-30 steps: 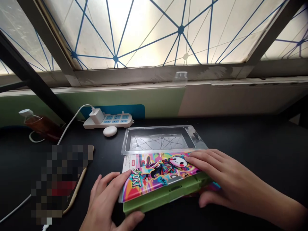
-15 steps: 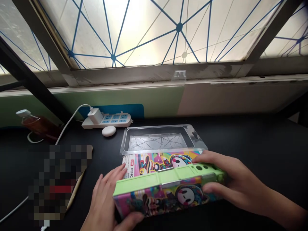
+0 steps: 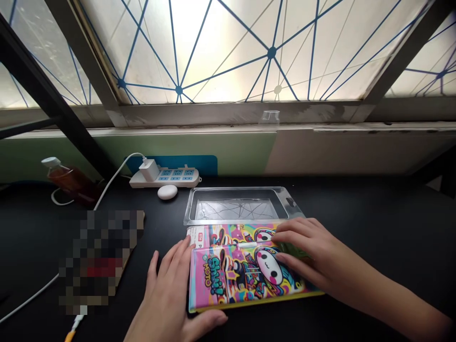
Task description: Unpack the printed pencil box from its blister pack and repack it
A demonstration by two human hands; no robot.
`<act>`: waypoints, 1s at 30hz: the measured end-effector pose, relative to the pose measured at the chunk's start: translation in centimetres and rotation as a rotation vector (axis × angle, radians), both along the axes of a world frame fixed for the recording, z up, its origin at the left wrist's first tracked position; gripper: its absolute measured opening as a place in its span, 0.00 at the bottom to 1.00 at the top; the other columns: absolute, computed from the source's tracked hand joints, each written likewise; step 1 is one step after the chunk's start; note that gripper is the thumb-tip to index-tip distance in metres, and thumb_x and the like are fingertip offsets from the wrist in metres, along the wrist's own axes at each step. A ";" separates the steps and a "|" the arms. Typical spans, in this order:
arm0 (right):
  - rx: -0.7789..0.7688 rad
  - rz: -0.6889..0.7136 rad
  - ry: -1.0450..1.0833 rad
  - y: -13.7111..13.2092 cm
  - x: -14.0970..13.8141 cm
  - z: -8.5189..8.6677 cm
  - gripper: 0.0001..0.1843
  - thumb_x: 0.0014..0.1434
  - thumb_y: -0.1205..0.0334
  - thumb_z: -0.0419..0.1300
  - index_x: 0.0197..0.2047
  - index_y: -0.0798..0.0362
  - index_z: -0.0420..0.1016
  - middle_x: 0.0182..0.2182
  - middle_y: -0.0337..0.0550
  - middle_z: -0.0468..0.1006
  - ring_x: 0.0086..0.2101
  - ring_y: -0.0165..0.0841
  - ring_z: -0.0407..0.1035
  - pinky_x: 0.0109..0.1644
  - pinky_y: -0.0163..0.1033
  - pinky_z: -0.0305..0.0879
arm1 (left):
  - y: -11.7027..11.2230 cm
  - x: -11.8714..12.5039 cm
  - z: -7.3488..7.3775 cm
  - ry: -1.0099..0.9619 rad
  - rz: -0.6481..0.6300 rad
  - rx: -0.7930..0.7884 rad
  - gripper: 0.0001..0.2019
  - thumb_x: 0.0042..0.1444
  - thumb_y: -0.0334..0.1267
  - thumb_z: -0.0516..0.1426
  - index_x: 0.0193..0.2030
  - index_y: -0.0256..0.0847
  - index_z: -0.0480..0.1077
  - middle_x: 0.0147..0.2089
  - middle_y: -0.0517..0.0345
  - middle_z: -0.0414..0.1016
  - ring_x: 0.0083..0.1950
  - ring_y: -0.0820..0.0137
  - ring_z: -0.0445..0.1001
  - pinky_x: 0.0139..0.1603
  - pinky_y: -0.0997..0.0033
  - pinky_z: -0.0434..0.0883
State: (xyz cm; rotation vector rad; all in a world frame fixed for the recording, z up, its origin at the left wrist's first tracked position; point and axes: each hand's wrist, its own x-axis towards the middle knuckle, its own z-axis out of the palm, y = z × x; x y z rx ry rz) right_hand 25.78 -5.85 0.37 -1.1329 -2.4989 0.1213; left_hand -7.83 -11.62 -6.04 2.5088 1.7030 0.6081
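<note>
A pencil box [image 3: 242, 278] with a bright cartoon print and the word "MOTO" lies flat on the black desk [image 3: 374, 237], its printed face up and green body mostly hidden. My left hand [image 3: 167, 294] grips its left edge, with the thumb at the front corner. My right hand [image 3: 302, 256] lies across its right side, fingers on the top. Partly under the box, a printed paper sleeve [image 3: 235, 232] shows at the back. Behind that sits an empty clear plastic blister tray [image 3: 235, 189], not touching either hand.
A white power strip [image 3: 164, 178] with a plugged-in charger stands at the back, near a small white oval case [image 3: 167, 192]. Further left are a bottle of brown liquid [image 3: 69, 180], a white cable and a pixelated object [image 3: 101, 261]. A window rises behind.
The pencil box has rotated from tilted on its edge, green side showing, to lying flat with its printed face up. Both hands have moved with it.
</note>
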 end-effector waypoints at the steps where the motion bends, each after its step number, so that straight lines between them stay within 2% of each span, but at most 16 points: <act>1: 0.006 0.007 -0.006 -0.2 -0.8 0.0 0.12 0.68 0.54 0.58 0.50 0.48 0.77 0.47 0.50 0.80 0.47 0.44 0.74 0.49 0.51 0.70 | 0.0 0.2 0.0 -0.004 0.009 0.002 0.49 0.49 0.61 0.66 0.73 0.46 0.52 0.71 0.39 0.64 0.70 0.41 0.64 0.70 0.31 0.51; 4: -0.013 0.008 -0.042 -0.7 -3.4 0.2 0.18 0.67 0.53 0.60 0.56 0.50 0.74 0.48 0.51 0.79 0.49 0.47 0.72 0.52 0.55 0.69 | -0.3 1.0 0.2 -0.083 0.057 0.006 0.58 0.44 0.55 0.71 0.76 0.47 0.44 0.70 0.39 0.65 0.70 0.40 0.63 0.71 0.29 0.48; 8: -0.109 0.008 -0.073 -0.5 -6.0 0.5 0.16 0.67 0.51 0.58 0.52 0.53 0.75 0.44 0.52 0.77 0.45 0.48 0.71 0.48 0.56 0.71 | -0.8 1.8 1.0 -0.255 0.094 -0.051 0.60 0.47 0.42 0.71 0.77 0.51 0.35 0.66 0.45 0.69 0.67 0.46 0.67 0.71 0.34 0.52; 12: -0.131 0.000 -0.062 0.0 -6.6 0.0 0.16 0.69 0.52 0.56 0.48 0.55 0.75 0.44 0.53 0.75 0.45 0.47 0.70 0.48 0.56 0.72 | -0.7 2.1 1.6 -0.247 0.117 -0.035 0.65 0.43 0.43 0.73 0.77 0.51 0.32 0.61 0.48 0.74 0.64 0.46 0.70 0.72 0.28 0.45; 15: -0.040 0.001 -0.076 0.3 -6.4 -0.9 0.14 0.69 0.54 0.57 0.48 0.57 0.74 0.43 0.54 0.75 0.44 0.47 0.71 0.46 0.54 0.73 | -0.3 2.0 1.6 -0.202 0.093 -0.011 0.68 0.41 0.48 0.74 0.78 0.50 0.29 0.57 0.49 0.76 0.62 0.46 0.72 0.71 0.26 0.44; 20: 0.150 0.026 -0.077 0.5 -6.3 -1.4 0.12 0.68 0.57 0.59 0.47 0.58 0.73 0.41 0.53 0.76 0.40 0.46 0.73 0.42 0.51 0.75 | 0.2 1.9 1.7 -0.208 0.053 -0.045 0.66 0.46 0.53 0.72 0.77 0.51 0.28 0.57 0.48 0.75 0.61 0.45 0.73 0.70 0.24 0.45; 25: 0.329 0.011 0.065 -0.6 -6.1 -0.2 0.14 0.72 0.54 0.52 0.50 0.56 0.69 0.43 0.53 0.76 0.42 0.43 0.74 0.43 0.47 0.74 | 0.1 2.2 1.9 -0.326 0.160 -0.105 0.64 0.46 0.50 0.71 0.78 0.52 0.30 0.61 0.48 0.74 0.68 0.43 0.67 0.72 0.27 0.45; 28: 0.410 0.075 0.130 -1.9 -5.4 1.0 0.10 0.71 0.57 0.56 0.50 0.54 0.70 0.42 0.50 0.78 0.43 0.41 0.74 0.49 0.47 0.72 | -0.1 1.9 1.7 -0.365 0.162 -0.155 0.62 0.46 0.47 0.71 0.78 0.53 0.33 0.66 0.47 0.70 0.71 0.45 0.64 0.73 0.28 0.41; 30: 0.415 0.181 0.133 -2.9 -4.4 1.8 0.07 0.68 0.61 0.59 0.48 0.53 0.72 0.41 0.48 0.78 0.42 0.39 0.74 0.55 0.47 0.70 | -0.2 1.4 1.5 -0.343 0.147 -0.168 0.59 0.44 0.46 0.72 0.77 0.53 0.40 0.70 0.46 0.67 0.72 0.45 0.62 0.73 0.28 0.39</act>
